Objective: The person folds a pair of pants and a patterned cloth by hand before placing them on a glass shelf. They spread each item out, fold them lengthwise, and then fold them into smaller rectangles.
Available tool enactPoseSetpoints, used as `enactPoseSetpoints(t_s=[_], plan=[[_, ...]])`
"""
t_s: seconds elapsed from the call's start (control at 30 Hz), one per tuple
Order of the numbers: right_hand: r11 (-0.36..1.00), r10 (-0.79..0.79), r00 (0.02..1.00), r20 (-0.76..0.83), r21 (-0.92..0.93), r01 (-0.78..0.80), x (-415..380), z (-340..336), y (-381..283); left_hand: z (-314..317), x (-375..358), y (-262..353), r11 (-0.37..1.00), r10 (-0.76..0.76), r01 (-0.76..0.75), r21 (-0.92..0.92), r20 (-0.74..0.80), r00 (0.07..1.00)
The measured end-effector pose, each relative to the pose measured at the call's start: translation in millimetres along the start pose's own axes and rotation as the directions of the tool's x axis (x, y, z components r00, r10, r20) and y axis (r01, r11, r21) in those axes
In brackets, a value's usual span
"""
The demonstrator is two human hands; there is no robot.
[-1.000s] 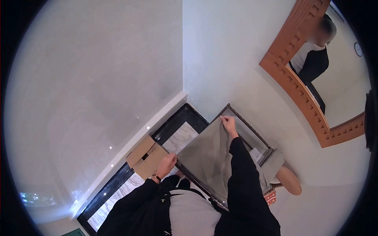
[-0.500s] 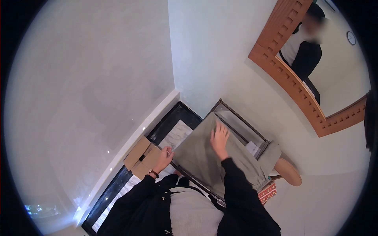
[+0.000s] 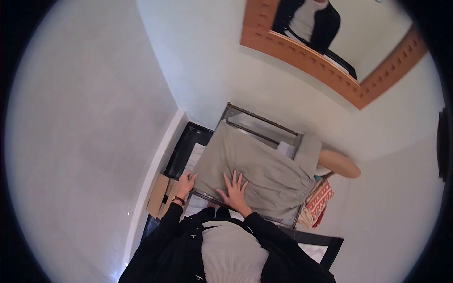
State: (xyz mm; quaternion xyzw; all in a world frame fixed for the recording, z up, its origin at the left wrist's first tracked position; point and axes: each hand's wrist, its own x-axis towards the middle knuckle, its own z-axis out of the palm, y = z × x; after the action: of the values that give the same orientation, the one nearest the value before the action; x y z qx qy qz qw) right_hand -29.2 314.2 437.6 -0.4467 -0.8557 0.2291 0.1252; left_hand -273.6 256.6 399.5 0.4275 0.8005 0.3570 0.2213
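Note:
A grey-green cloth (image 3: 255, 162) lies spread over a dark metal-framed stand, gathered into puckers near its right end. My left hand (image 3: 185, 184) is at the cloth's left edge, thumb and fingers closed on the border. A dark bracelet circles that wrist. My right hand (image 3: 234, 191) rests flat on the cloth near its front edge, with the fingers spread. Some creases run across the fabric to the right of that hand.
The metal frame (image 3: 264, 119) shows behind the cloth, with a white item (image 3: 286, 149) by it. Cardboard boxes (image 3: 159, 193) stand on the floor at left. A tan round object (image 3: 340, 163) and red patterned fabric (image 3: 318, 200) are at right. A wood-framed mirror (image 3: 302, 61) hangs above.
My right hand has moved from the far part of the cloth toward its front edge. My left hand stays at the left edge. The camera view has turned to the right.

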Motion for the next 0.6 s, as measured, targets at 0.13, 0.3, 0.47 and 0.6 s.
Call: enactPoseSetpoints(t_s=[0.13, 0.3, 0.47, 0.6], plan=[[0.982, 0.162, 0.948, -0.273, -0.05, -0.182, -33, -42, 36, 16, 8, -12, 0.998, 0.027, -0.031, -0.057, -0.067, 0.997], [0.824, 0.474, 0.487, -0.733, 0.175, -0.539, -98, -106, 109, -6, 16, 49, 0.99, -0.02, 0.036, -0.137, 0.115, 0.993], [0.682, 0.725, 0.36, -0.588, 0.686, -0.252, -135, -98, 225, 2, 49, 24, 0.928, 0.276, -0.153, -0.341, 0.35, 0.895], [0.559, 0.79, 0.453, -0.414, 0.789, -0.253, -122, -114, 238, -13, 51, 50, 0.822, 0.074, 0.284, -0.493, 0.588, 0.806]])
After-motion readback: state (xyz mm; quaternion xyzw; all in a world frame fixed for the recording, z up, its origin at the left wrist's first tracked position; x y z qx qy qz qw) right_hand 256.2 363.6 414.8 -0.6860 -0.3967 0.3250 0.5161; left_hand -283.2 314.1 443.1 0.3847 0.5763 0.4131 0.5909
